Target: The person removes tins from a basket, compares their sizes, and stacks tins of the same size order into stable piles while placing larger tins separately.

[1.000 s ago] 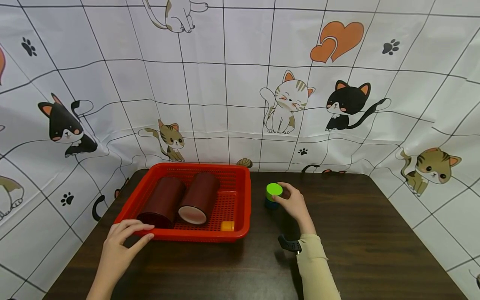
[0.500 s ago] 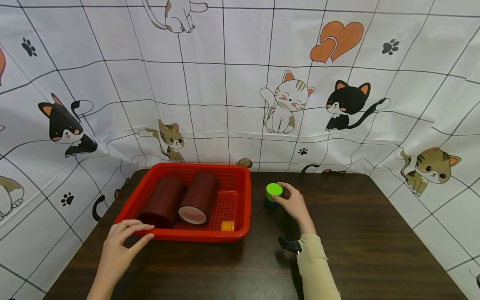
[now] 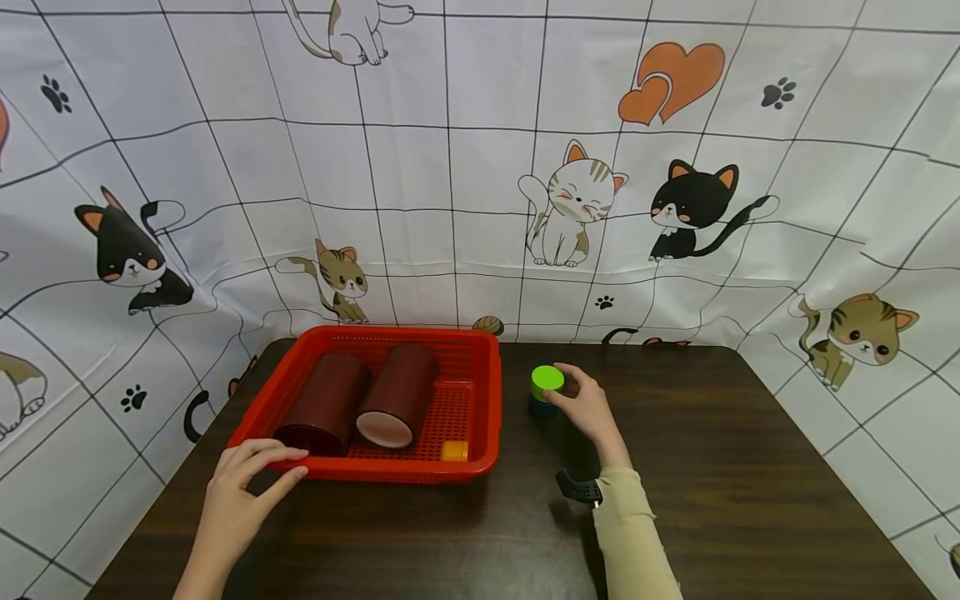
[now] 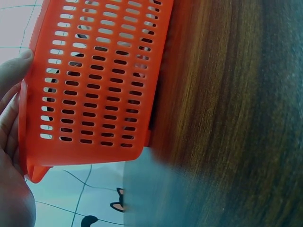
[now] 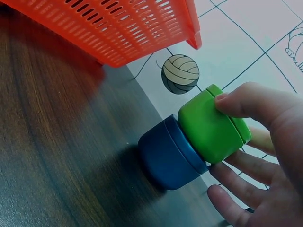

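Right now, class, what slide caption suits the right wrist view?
Right hand holds a green container atop a blue container, red basket nearby.

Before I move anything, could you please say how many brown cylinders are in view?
2, both in the basket: the left cylinder by its left side, the right cylinder near its middle.

Dark wood-grain table [image 3: 742, 500]; behind it, a white cat-print backdrop [image 3: 480, 171].

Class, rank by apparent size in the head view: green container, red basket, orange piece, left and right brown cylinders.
1. Red basket
2. Left brown cylinder and right brown cylinder: too alike to rank apart
3. Green container
4. Orange piece
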A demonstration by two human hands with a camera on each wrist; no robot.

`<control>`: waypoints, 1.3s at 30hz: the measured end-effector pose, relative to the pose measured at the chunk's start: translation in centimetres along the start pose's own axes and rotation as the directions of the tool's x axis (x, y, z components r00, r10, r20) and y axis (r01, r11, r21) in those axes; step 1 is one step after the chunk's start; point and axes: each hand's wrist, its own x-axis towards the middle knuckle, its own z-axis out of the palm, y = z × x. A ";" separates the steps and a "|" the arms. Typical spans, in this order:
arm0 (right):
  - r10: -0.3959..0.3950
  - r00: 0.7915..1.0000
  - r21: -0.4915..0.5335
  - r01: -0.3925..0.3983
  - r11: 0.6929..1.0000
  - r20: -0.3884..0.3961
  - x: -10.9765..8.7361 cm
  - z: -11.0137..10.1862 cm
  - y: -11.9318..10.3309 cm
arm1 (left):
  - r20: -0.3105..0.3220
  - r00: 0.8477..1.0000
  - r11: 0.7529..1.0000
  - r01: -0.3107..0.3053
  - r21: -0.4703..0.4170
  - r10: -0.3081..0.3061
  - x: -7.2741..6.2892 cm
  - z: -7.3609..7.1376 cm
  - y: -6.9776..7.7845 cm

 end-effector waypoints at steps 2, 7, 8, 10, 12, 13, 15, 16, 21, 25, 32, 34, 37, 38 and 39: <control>0.000 1.000 -0.003 0.000 1.000 0.001 0.1 0.0 0.0 | 0.001 1.000 1.000 0.003 0.004 -0.003 0.0 0.0 0.0; 0.004 1.000 -0.001 -0.004 1.000 0.005 0.1 0.0 0.0 | 0.002 1.000 1.000 0.002 0.003 -0.002 0.1 0.0 0.0; 0.004 1.000 0.000 -0.004 1.000 0.006 0.1 0.0 0.0 | 0.002 1.000 1.000 0.000 0.001 0.000 0.1 0.0 0.0; 0.003 1.000 0.004 -0.003 1.000 0.005 0.1 -0.1 -0.1 | 0.000 1.000 1.000 -0.003 -0.001 0.003 0.2 0.0 0.0; -0.004 1.000 0.003 0.004 1.000 0.008 0.1 -0.2 -0.1 | -0.002 1.000 1.000 -0.007 -0.002 0.007 0.2 0.0 0.1; -0.005 1.000 0.001 0.005 1.000 0.010 0.1 -0.2 -0.1 | -0.002 1.000 1.000 -0.008 -0.002 0.008 0.2 0.0 0.1; -0.004 1.000 0.009 0.004 1.000 0.006 0.0 -0.3 -0.2 | -0.003 1.000 1.000 -0.008 -0.001 0.008 0.1 -0.1 0.1; -0.005 1.000 0.012 0.005 1.000 0.003 0.0 -0.3 -0.2 | -0.002 1.000 1.000 -0.008 0.001 0.008 0.1 -0.1 0.1; -0.006 1.000 0.026 0.006 1.000 -0.021 -0.1 -0.7 -0.7 | 0.003 1.000 1.000 0.000 0.010 0.000 0.0 -0.1 0.2; -0.021 0.999 0.028 0.022 0.999 -0.031 0.0 -0.9 -0.9 | 0.005 1.000 1.000 0.008 0.012 -0.008 -0.1 0.0 0.2; -0.066 0.996 0.055 0.070 0.996 -0.063 0.1 -1.0 -1.6 | -0.003 1.000 1.000 -0.003 0.001 0.003 -0.2 0.0 0.0; -0.076 0.995 0.057 0.080 0.995 -0.065 0.1 -1.1 -1.9 | -0.005 1.000 1.000 -0.006 -0.005 0.006 -0.2 0.0 0.0; -0.085 0.994 0.058 0.089 0.994 -0.066 0.3 -1.3 -2.5 | -0.007 1.000 1.000 -0.010 -0.012 0.010 -0.1 0.0 0.0; -0.089 0.994 0.059 0.092 0.994 -0.064 0.3 -1.3 -2.7 | -0.007 1.000 1.000 -0.009 -0.014 0.009 -0.1 0.0 0.0; -0.094 0.994 0.056 0.097 0.994 -0.061 0.4 -1.4 -2.9 | -0.007 1.000 1.000 -0.010 -0.017 0.010 -0.1 0.0 0.0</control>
